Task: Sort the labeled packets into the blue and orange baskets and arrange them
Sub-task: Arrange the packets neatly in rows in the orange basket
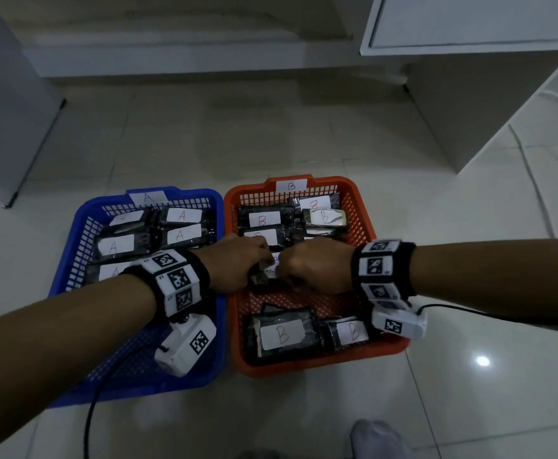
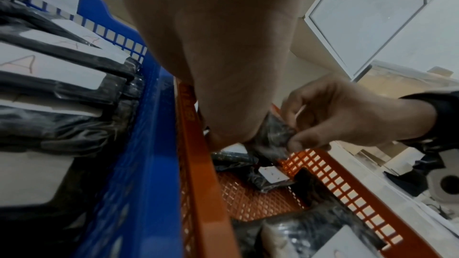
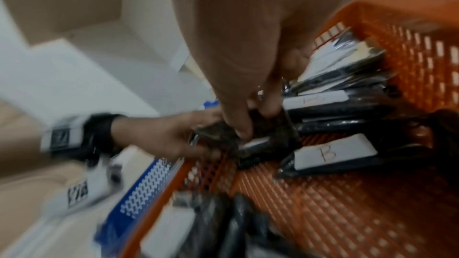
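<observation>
Left of the gripping fingers, on the floor: blue basket (image 1: 72, 260), tagged A, already stocked with dark packets labelled A (image 1: 181, 215) in rows. Under and around the fingers: orange basket (image 1: 363, 207), tagged B, holding B packets stacked beyond the fingertips toward the far wall and two more B packets (image 1: 282, 334) lying flat on the near side, behind the wrists. Bare orange mesh between those two groups.

Both hands met over that bare middle strip. Left hand (image 1: 234, 265) curled round one end of a dark packet (image 1: 260, 275), right hand (image 1: 310, 265) pinching the other end, thumb on the near edge. Packet held just above the mesh, tilted, white label partly covered (probably a B, though only a sliver shows between the knuckles and the right wrist view is smeared by motion).

Sorting apparently finished, judging by nothing lying loose on the floor tiles; arranging now in hand. Next move likely: level the packet, turn the label face up, and set it flat just short of the far stack, edge squared against its neighbour. Calls for a gentle release by both hands together, since slick wrapping could slide on the mesh.
</observation>
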